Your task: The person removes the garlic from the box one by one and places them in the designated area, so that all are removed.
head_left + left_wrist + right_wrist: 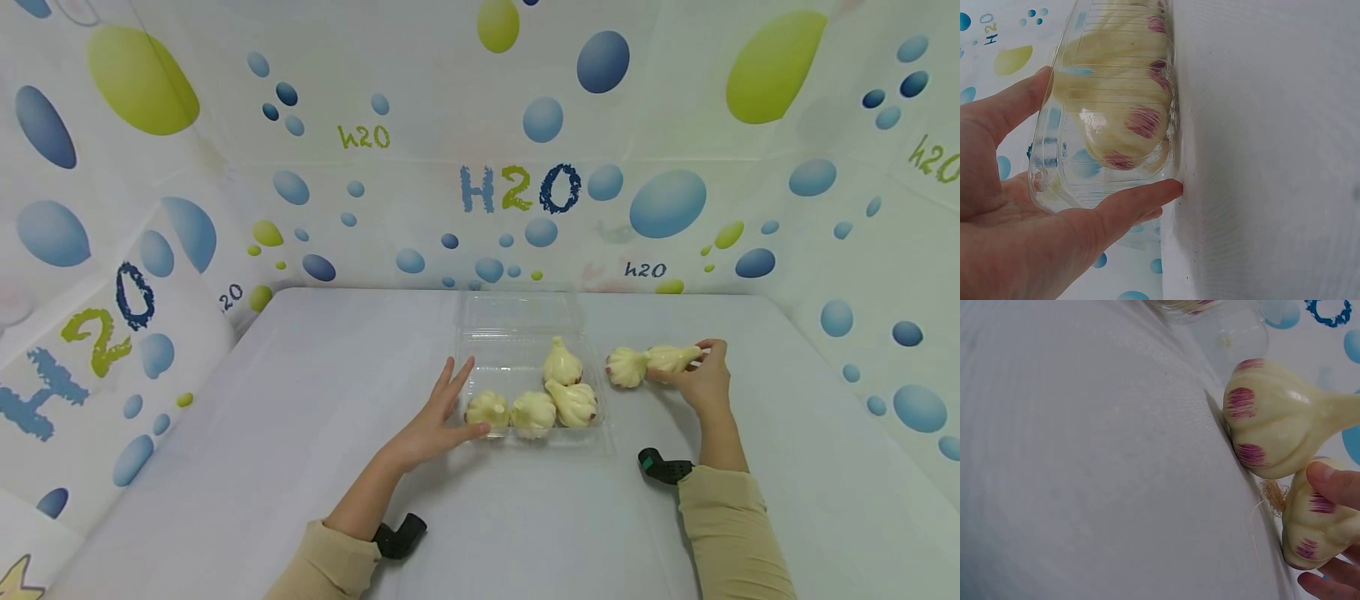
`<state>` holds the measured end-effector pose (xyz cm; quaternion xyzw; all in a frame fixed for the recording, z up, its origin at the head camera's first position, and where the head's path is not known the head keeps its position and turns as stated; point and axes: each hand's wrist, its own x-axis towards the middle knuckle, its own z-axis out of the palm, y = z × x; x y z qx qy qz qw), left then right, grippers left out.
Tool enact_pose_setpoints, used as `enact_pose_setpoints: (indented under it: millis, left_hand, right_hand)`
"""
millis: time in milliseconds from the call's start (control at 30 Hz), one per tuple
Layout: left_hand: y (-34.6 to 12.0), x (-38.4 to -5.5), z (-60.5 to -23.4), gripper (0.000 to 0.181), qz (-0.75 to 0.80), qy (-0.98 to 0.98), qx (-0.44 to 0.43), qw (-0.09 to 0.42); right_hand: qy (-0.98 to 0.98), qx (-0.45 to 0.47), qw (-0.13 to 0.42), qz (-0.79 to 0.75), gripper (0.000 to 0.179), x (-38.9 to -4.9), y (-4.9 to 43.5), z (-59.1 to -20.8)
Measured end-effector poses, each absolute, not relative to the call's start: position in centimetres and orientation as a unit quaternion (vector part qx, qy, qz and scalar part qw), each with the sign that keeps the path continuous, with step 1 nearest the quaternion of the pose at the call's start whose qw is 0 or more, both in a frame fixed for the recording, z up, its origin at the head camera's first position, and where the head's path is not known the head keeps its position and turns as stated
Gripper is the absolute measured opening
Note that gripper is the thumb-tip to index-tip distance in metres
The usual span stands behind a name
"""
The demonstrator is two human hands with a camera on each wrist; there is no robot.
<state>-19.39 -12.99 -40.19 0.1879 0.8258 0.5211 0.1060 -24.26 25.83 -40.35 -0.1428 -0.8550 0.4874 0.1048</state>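
Note:
Pale garlic bulbs with purple streaks are in view. Several of them sit in a clear plastic clamshell box [495, 343], one being this bulb [562, 364]. My left hand [429, 425] reaches around the box's near-left corner, thumb at the front wall and fairly straight fingers spread along the left side. To the right of the box, my right hand [703, 379] grips a garlic bulb [1310, 519] lying on its side, thumb on top and fingers around the stem end. Another garlic bulb [1272, 419] stands just left of it, stem up.
The box's lid [517, 310] is folded back toward the rear wall. A white cloth [337, 358] covers the table. Behind hangs a sheet printed with dots and H2O lettering [520, 188]. A black wrist camera [401, 537] sits at the left wrist, another [663, 467] at the right.

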Motion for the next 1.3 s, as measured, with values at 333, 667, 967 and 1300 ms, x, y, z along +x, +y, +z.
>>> enact_pose_setpoints:
  millis: [333,667,967,1300]
  left_hand:
    - [-12.9,-19.4,-40.1,0.09,0.523,0.824,0.191,0.105]
    - [-12.9,-19.4,-40.1,0.091,0.524,0.822,0.196,0.105]
    - [-12.9,-18.9,-39.5,0.09,0.526,0.821,0.192,0.114]
    - [-12.5,-17.2,-36.4,0.086,0.524,0.822,0.188,0.123]
  right_hand:
    - [-0.868,-0.135,0.11,0.465,0.094,-24.2,25.9,-40.3]
    - [-0.861,-0.12,0.14,0.474,0.107,-25.3,27.2,-41.3]
    - [-0.867,-0.119,0.154,0.458,0.121,-27.4,29.8,-43.7]
    - [-0.855,-0.147,0.166,0.469,0.108,-25.4,28.1,-39.8]
